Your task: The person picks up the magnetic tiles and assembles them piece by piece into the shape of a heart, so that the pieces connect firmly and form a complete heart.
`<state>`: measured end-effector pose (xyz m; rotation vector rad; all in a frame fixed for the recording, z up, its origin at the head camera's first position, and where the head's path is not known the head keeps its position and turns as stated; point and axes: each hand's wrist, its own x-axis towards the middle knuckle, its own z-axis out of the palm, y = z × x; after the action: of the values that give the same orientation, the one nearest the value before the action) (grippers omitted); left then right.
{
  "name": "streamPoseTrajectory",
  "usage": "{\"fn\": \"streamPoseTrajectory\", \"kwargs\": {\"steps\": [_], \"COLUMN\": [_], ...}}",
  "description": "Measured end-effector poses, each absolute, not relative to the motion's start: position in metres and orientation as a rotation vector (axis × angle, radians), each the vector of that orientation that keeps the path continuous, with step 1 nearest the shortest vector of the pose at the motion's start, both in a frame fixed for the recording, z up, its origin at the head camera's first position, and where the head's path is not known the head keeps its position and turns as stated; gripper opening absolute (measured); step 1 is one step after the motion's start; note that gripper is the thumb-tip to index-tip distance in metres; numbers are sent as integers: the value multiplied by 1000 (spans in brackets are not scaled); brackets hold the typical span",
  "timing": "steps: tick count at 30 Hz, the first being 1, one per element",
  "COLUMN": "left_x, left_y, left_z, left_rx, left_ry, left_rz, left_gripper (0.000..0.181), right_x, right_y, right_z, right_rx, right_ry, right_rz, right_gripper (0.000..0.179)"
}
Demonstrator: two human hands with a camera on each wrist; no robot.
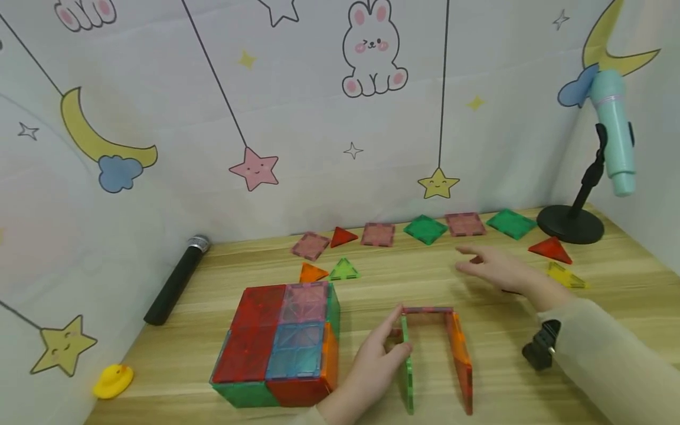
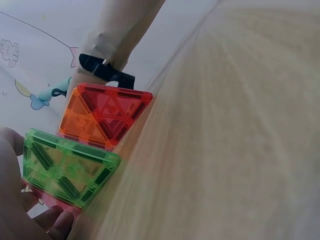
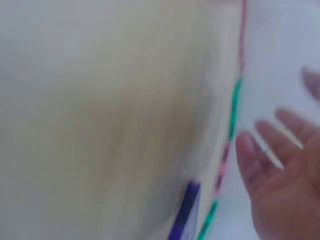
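My left hand grips the green magnetic tile, with the thumb over its upper edge and the index fingertip at the far corner. This tile stands upright as one side of a three-sided frame. A pink tile forms the back, and an orange triangle joined to a red triangle forms the other side. In the left wrist view, curled fingers sit below the green tile. My right hand hovers over the table, fingers spread and holding nothing; its palm shows in the right wrist view.
A box of red, pink, blue, green and orange tiles stands left of my left hand. Loose tiles, including a green square and red triangle, lie farther back. A microphone stand, black microphone and yellow duck are around them.
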<state>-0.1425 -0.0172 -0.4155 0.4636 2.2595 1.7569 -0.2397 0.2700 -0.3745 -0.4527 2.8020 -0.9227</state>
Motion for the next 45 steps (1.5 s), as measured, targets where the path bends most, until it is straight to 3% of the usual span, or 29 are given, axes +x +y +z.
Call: {"fn": "streamPoseTrajectory", "kwargs": {"steps": [6,15,22,29,45], "left_x": [-144,-145,-143,-145,-143], "left_y": [-15,-20,-18,-17,-17], "left_z": [-419,-419,-418,-418,-417], "left_rx": [522,538,505,480,480], "left_ry": [2271,2288,2311,2309,2269], "left_rz": [1734,1719,1696,1717,1776], "left_gripper": [61,60,60,60,61], "right_x": [-287,-309,-276,-235,-243], "right_y": [293,285,276,267,272], "right_z": [-382,-389,-380,-379,-386], "right_rx": [-377,-338,-585,-804,-629], "right_ry": [2968,2924,2925,2857,3031], "right_rz": [-638,-386,-216,-434,-594], "right_gripper": [64,69,53,44,56]}}
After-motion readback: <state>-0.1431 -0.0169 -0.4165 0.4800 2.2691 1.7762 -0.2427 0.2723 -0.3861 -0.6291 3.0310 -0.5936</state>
